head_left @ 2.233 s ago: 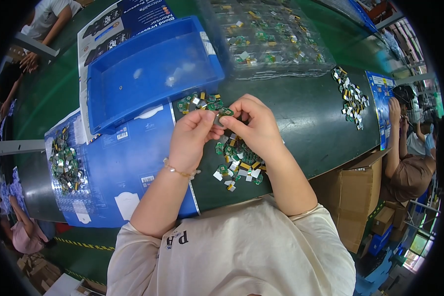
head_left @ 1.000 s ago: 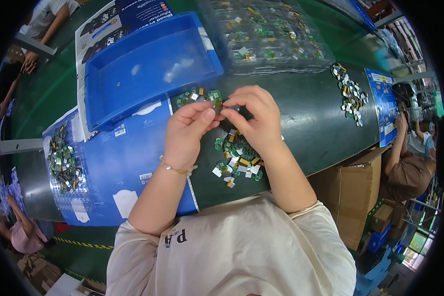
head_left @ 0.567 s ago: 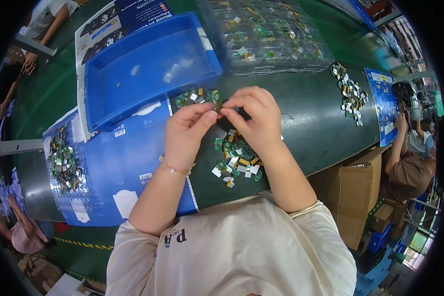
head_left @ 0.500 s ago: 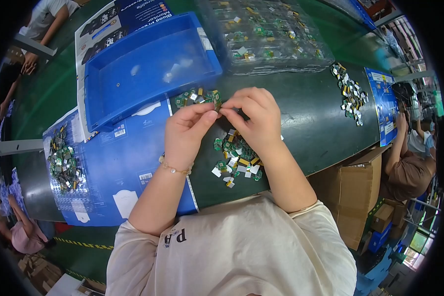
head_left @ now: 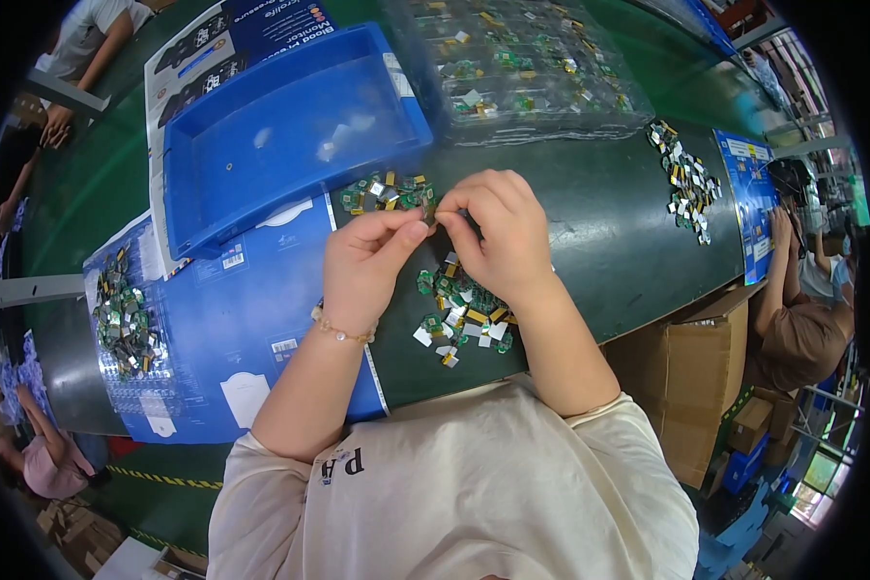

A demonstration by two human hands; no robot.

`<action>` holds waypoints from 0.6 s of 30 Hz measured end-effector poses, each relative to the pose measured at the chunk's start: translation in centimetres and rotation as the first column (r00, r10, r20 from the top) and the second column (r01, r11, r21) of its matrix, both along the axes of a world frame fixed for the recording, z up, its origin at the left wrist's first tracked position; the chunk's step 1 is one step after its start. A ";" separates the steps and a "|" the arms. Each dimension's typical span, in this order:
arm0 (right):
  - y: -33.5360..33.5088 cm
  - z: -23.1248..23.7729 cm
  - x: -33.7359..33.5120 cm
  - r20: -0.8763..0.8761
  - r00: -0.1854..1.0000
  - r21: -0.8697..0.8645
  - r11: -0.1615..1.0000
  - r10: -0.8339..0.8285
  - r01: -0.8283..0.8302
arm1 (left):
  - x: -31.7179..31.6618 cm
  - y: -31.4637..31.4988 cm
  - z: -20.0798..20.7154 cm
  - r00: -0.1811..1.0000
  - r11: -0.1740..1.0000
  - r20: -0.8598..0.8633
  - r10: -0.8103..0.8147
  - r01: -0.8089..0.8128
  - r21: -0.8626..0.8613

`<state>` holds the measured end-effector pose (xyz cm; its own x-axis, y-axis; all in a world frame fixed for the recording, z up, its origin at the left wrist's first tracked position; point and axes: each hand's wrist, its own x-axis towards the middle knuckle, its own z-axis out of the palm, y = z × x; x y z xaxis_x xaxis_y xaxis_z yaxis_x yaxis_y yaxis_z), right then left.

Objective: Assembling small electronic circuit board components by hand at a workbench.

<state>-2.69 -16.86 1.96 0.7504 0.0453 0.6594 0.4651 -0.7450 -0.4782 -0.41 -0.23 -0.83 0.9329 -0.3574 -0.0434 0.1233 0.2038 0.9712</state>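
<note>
My left hand, with a beaded bracelet at the wrist, pinches a small green circuit board between thumb and forefinger. Right beside the board, my right hand is closed in a pinch. Whatever its fingertips hold is too small to make out. Beneath and in front of my hands lies a loose pile of small circuit boards with white and amber pieces, partly hidden by my right hand. Just beyond my left fingertips is another such pile.
A blue plastic bin stands at the far left on printed cardboard sheets. Stacked clear trays of boards stand beyond my hands. More boards lie at right and left. A cardboard box stands by the table's right edge; co-workers sit around.
My right fingertips have shifted slightly to the right, a little away from the left thumb. The left hand has stayed nearly in place with the circuit board.
</note>
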 end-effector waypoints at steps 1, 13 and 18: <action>0.0 0.0 0.0 0.000 1.000 0.000 1.000 -0.001 0.001 | 0.0 -0.1 0.0 1.000 1.000 0.000 -0.001 0.001 0.000; 0.5 0.0 -0.2 0.027 0.999 0.012 0.999 0.047 -0.047 | 0.1 -0.2 -0.1 0.946 0.934 -0.323 -0.039 -0.080 -0.349; 0.4 -0.3 0.0 0.142 0.989 -0.116 0.992 -0.039 0.056 | 0.0 -0.4 0.2 0.912 0.899 -0.388 -0.134 -0.052 -0.434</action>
<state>-2.73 -16.47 1.63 0.6551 0.0964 0.7493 0.4832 -0.8159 -0.3175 -0.44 -0.66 -0.64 0.8516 -0.4648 -0.2423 0.4974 0.5707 0.6534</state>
